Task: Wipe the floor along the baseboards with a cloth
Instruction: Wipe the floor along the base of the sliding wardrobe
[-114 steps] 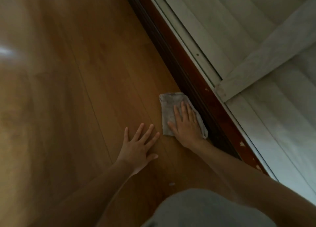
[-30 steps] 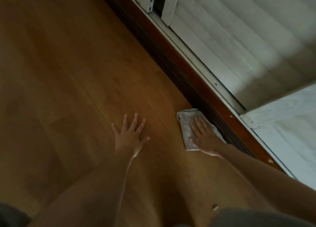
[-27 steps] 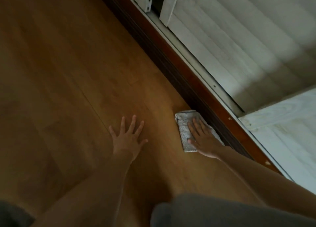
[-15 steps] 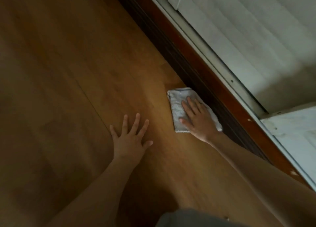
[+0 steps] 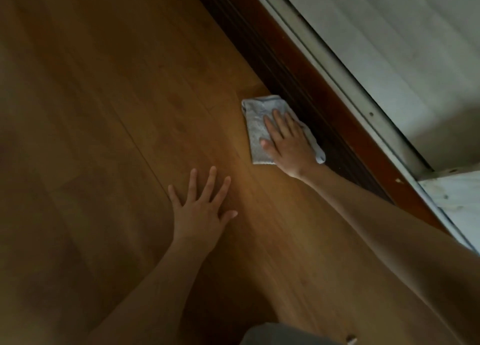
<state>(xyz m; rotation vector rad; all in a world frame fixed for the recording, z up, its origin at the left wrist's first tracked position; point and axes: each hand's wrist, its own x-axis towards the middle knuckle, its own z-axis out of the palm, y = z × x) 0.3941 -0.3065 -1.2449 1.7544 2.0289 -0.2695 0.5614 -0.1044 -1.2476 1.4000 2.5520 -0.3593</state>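
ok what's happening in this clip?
A person is kneeling on a brown wooden floor, wiping it by hand. The right hand presses flat on a folded pale grey cloth that lies right against the dark reddish-brown baseboard. The left hand is spread flat on the bare boards beside it, apparently as a brace. A white slatted panel runs above the baseboard.

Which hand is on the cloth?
The right hand, by the dark baseboard, presses flat on the grey cloth. The left hand rests on bare wood floor.
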